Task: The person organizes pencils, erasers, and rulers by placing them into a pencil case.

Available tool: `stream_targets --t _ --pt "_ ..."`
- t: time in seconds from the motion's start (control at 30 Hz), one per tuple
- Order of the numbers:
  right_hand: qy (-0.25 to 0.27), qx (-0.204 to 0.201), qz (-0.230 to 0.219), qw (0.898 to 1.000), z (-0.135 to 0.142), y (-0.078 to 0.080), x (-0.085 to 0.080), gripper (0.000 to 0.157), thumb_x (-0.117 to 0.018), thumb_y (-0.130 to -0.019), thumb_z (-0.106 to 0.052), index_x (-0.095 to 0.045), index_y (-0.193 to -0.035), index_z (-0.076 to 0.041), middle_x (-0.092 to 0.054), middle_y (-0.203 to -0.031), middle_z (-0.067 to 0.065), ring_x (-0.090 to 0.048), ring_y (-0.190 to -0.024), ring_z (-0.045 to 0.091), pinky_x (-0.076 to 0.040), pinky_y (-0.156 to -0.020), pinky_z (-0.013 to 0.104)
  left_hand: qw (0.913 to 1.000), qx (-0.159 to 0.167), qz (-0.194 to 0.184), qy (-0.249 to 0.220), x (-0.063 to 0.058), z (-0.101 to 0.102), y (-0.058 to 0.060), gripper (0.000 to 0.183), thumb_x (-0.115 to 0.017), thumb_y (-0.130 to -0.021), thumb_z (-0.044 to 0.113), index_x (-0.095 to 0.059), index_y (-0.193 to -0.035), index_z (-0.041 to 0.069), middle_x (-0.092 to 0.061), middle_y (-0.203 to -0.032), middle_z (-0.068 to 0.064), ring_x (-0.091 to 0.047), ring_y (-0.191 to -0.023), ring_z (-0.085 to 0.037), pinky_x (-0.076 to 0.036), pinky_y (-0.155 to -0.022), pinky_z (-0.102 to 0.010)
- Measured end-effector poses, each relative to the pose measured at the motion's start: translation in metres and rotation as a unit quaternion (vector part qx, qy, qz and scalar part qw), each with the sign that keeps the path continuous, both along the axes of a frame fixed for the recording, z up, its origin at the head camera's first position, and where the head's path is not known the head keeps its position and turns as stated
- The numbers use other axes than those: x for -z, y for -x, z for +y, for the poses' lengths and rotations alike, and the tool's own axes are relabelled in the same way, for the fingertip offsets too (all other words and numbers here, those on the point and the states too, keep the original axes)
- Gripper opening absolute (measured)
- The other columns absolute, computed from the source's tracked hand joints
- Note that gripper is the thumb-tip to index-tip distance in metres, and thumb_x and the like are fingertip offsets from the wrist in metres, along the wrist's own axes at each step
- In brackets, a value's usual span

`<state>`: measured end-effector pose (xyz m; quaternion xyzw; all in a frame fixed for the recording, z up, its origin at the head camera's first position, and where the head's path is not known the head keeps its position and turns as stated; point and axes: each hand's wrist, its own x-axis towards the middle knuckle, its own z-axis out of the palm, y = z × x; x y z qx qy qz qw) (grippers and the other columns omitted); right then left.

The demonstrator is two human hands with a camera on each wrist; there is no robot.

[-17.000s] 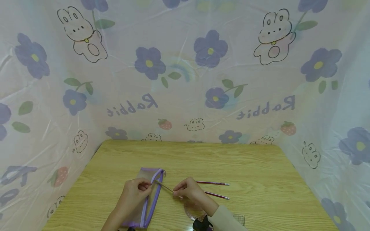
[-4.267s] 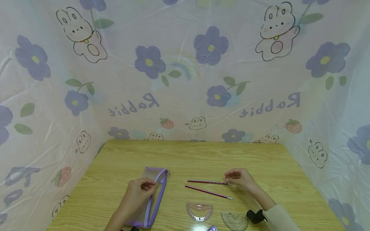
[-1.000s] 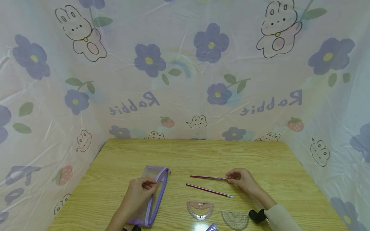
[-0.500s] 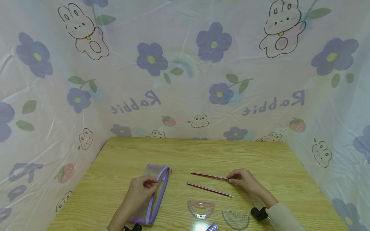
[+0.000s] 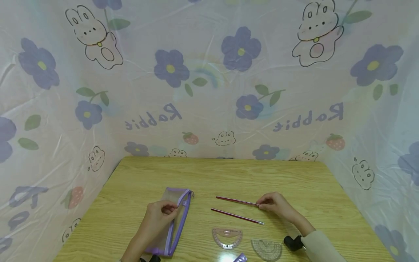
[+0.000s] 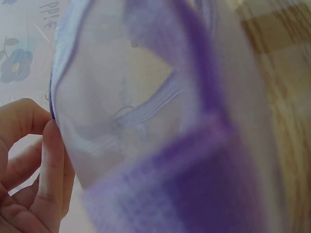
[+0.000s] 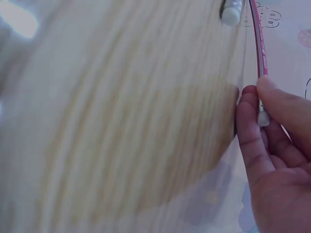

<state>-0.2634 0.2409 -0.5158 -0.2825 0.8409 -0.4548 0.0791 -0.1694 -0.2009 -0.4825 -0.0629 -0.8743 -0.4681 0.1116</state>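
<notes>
My left hand [image 5: 160, 214] pinches the edge of a see-through pencil case [image 5: 162, 238] with purple trim, at the left of the table. In the left wrist view the case's opening [image 6: 141, 97] gapes beside my thumb and fingers. My right hand [image 5: 278, 206] pinches the eraser end of a dark red pencil [image 5: 234, 199], whose other end points left toward the case. The white eraser tip shows between thumb and fingers in the right wrist view. A second red pencil [image 5: 237, 216] lies on the table just nearer to me.
A pinkish protractor [image 5: 227, 238] and a clear protractor [image 5: 266, 249] lie on the wooden table [image 5: 229, 174] in front of the pencils. A shiny purple object [image 5: 240, 257] is cut off at the bottom edge. Patterned cloth walls enclose the back and sides.
Earlier my right hand held a thin stick at the case's opening; it is out of sight now. The right hand moved right, took the farther pencil and shifted it slightly away. My left hand kept its place.
</notes>
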Motion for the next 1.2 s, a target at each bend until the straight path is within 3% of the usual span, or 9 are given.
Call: stream_targets --t 0.3,0.53,1.2 --pt "0.013 0.011 -0.039 0.999 0.001 -0.002 -0.001 0.012 -0.068 -0.093 -0.002 -0.072 -0.102 0.006 -0.071 -0.096 0.016 -0.067 -0.082 0.018 -0.056 -0.067 0.026 0.9999 0.001 -0.009 -0.010 -0.002 0.000 -0.002 0.009 -0.076 -0.081 -0.005 -0.074 -0.086 0.002 -0.066 -0.074 0.004 -0.063 -0.067 -0.009 -0.057 -0.061 -0.021" --pt "0.024 0.008 -0.045 0.999 0.003 -0.002 -0.001 0.013 -0.067 -0.094 -0.002 -0.072 -0.102 0.007 -0.070 -0.097 0.018 -0.067 -0.081 0.014 -0.057 -0.067 0.026 0.9999 0.001 -0.010 -0.005 0.000 -0.001 -0.001 0.008 -0.076 -0.082 -0.005 -0.074 -0.086 0.002 -0.066 -0.074 0.005 -0.063 -0.067 -0.008 -0.057 -0.062 -0.021" --pt "0.037 0.031 -0.097 0.994 0.000 -0.010 -0.018 0.018 -0.068 -0.094 -0.006 -0.071 -0.105 0.008 -0.069 -0.102 0.025 -0.069 -0.085 0.026 -0.059 -0.073 0.033 1.0000 -0.002 -0.007 -0.006 0.000 -0.002 -0.001 0.008 -0.076 -0.081 -0.004 -0.074 -0.086 0.003 -0.066 -0.074 0.006 -0.063 -0.067 -0.008 -0.057 -0.061 -0.021"
